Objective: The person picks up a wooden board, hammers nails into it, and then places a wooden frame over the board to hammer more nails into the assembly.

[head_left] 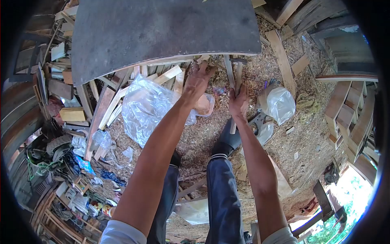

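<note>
My right hand (239,99) is closed around a narrow wooden strip (238,75), which sticks out above and below the fist and hangs over the shavings. My left hand (198,81) reaches to the edge of a dark tabletop (166,30), fingers apart, with wood offcuts (178,80) beside it; its fingertips are partly lost against the wood under the edge. Below the left wrist lies a clear plastic container (208,105). A large clear plastic bag (142,107) is spread over the offcuts to the left.
Wood shavings (308,118) cover the ground. A second plastic bag (280,105) sits right of my right hand, near a handsaw handle (258,121). Planks (282,61) lie at the upper right, stacked timber (349,114) stands far right, and mixed clutter (77,191) fills the lower left.
</note>
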Demonstrator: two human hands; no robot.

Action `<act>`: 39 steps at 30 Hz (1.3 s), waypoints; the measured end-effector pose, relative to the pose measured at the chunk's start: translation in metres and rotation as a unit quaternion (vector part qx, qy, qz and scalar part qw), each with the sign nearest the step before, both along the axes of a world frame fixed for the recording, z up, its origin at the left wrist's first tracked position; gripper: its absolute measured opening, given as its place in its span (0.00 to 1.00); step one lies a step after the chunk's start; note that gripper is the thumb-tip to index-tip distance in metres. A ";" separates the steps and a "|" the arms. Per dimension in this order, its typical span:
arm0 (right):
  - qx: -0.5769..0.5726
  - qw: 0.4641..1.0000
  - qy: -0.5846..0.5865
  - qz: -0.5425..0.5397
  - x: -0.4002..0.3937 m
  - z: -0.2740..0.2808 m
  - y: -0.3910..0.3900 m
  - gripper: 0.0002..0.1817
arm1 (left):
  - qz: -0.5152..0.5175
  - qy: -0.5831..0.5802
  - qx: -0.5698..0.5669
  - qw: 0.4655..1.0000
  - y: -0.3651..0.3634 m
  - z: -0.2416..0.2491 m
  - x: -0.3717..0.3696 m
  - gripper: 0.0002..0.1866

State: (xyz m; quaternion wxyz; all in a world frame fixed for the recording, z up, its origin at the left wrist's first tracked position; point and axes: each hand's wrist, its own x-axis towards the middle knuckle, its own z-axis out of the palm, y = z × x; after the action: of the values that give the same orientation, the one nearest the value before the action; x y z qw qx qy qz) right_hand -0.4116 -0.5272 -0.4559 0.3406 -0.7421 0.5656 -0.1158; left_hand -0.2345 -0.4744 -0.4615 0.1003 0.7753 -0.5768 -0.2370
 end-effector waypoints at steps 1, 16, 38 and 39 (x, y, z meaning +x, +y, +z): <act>0.002 1.000 0.000 0.000 -0.001 -0.002 0.001 0.13 | -0.009 -0.023 -0.005 1.000 -0.002 -0.001 -0.003 0.34; -0.024 0.999 -0.020 0.013 -0.010 -0.011 0.021 0.11 | 0.154 0.171 -0.174 0.958 0.000 -0.022 0.007 0.11; -0.010 0.994 -0.088 -0.063 0.023 -0.008 0.048 0.13 | 0.036 -0.018 -0.134 0.990 0.044 -0.015 0.030 0.21; -0.011 0.994 -0.086 -0.064 0.024 -0.007 0.049 0.13 | 0.035 -0.016 -0.134 0.990 0.044 -0.021 0.033 0.21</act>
State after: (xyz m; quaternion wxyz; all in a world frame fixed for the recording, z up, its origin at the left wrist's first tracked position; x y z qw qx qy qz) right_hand -0.3871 -0.4783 -0.4626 0.3714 -0.6956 0.5791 -0.2069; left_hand -0.2019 -0.4302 -0.4827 0.2028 0.7783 -0.5771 -0.1417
